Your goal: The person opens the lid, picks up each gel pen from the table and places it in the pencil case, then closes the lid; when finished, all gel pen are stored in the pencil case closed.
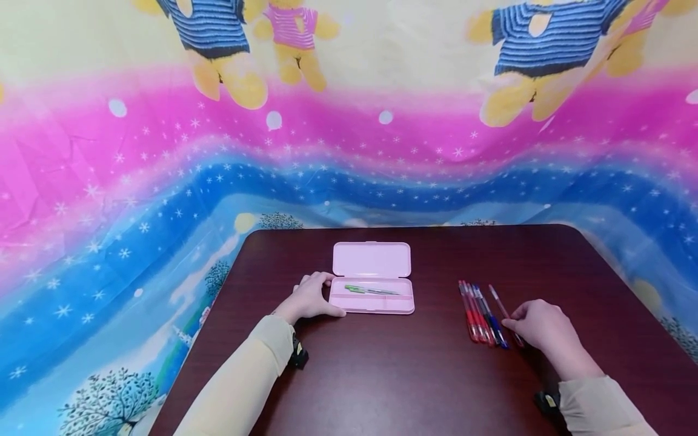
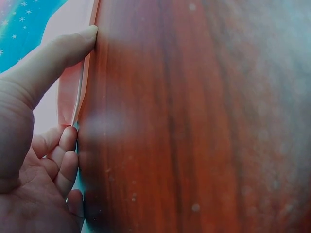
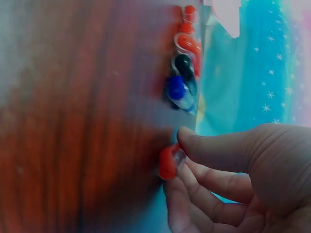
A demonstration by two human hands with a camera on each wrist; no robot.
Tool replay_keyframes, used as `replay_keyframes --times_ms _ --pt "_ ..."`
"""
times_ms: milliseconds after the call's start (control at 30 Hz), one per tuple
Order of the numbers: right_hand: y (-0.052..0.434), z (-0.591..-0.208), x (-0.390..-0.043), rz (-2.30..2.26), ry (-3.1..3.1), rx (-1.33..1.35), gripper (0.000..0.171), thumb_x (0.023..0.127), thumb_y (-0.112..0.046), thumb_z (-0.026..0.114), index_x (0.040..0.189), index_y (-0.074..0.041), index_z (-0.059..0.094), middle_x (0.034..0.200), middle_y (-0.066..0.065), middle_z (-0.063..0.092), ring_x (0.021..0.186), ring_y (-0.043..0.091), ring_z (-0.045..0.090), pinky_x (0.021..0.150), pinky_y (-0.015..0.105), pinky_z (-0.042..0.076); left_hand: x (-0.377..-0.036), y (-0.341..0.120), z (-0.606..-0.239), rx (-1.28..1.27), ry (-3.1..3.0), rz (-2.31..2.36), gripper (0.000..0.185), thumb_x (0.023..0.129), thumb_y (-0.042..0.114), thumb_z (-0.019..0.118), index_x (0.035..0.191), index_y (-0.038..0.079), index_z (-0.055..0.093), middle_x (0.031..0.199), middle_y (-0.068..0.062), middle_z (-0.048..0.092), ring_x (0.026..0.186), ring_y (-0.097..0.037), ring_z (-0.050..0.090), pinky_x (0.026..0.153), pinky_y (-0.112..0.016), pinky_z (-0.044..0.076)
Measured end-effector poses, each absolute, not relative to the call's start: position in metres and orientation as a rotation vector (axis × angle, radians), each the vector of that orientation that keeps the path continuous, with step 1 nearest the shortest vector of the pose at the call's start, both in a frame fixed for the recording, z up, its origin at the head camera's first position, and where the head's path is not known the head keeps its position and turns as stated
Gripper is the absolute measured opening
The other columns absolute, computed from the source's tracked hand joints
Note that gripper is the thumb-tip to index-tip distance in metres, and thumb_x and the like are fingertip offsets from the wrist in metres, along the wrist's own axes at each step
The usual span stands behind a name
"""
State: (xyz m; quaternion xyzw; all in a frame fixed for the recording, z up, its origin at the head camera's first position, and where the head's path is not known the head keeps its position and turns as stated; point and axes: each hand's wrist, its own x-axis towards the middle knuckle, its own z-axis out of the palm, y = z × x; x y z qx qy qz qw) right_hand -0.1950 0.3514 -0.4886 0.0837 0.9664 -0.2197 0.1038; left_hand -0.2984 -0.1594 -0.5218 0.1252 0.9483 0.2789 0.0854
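A pink pencil case (image 1: 372, 304) lies with its lid raised toward the back of the table. Inside it rests a green-and-clear pen (image 1: 373, 290). My left hand (image 1: 312, 298) grips the case's left end, thumb on the front edge and fingers at the far side; the left wrist view shows thumb (image 2: 68, 51) and fingertips against its rim. At the right, my right hand (image 1: 545, 327) pinches a red-capped pen (image 3: 168, 163) between thumb and fingers, its far end pointing away. Left of that pen lies a row of several red, blue and dark pens (image 1: 480, 315).
Everything stands on a dark reddish-brown table (image 1: 403, 375) with rounded back corners. A printed curtain (image 1: 349, 151) with bears and snowflakes hangs behind and beside it. Bare tabletop separates the pencil case from the pens.
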Motion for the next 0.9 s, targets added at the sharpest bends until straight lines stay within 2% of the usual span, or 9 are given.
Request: replay_keyframes --times_ms 200,500,733,900 --pt "0.348 -0.491 -0.193 -0.646 2.853 0.256 0.028 0.101 -0.028 0.077 0.101 0.0 0.081 0.071 0.004 0.071 0.067 0.021 0.061 0.06 0.037 0.051 -0.298 -0.159 -0.523 0.377 2.824 0.822 0.096 0.068 0.058 0.101 0.146 0.018 0.062 0.136 -0.002 0.065 0.133 -0.028 0.05 0.111 -0.056 0.042" --pt "0.336 -0.476 -0.203 -0.713 3.044 0.19 0.029 0.101 -0.026 0.078 0.109 0.002 0.081 0.099 0.023 0.079 0.08 0.029 0.066 0.066 0.042 0.056 -0.297 -0.159 -0.521 0.362 2.823 0.836 0.096 0.068 0.057 0.102 0.146 0.018 0.061 0.135 -0.002 0.064 0.134 -0.028 0.049 0.111 -0.055 0.041" --pt "0.281 -0.463 -0.223 -0.867 3.137 -0.048 0.023 0.101 -0.024 0.078 0.112 -0.005 0.083 0.091 0.01 0.08 0.072 0.019 0.063 0.065 0.035 0.049 -0.299 -0.159 -0.52 0.365 2.83 0.825 0.095 0.068 0.057 0.102 0.145 0.018 0.061 0.134 -0.002 0.064 0.133 -0.028 0.049 0.111 -0.055 0.041" --pt "0.233 -0.466 -0.245 -0.931 3.171 -0.259 0.016 0.098 -0.022 0.082 0.108 -0.009 0.086 0.097 0.01 0.08 0.083 0.022 0.069 0.077 0.041 0.056 -0.299 -0.159 -0.522 0.368 2.826 0.815 0.095 0.069 0.058 0.101 0.146 0.018 0.061 0.136 -0.002 0.064 0.134 -0.028 0.049 0.112 -0.055 0.041"
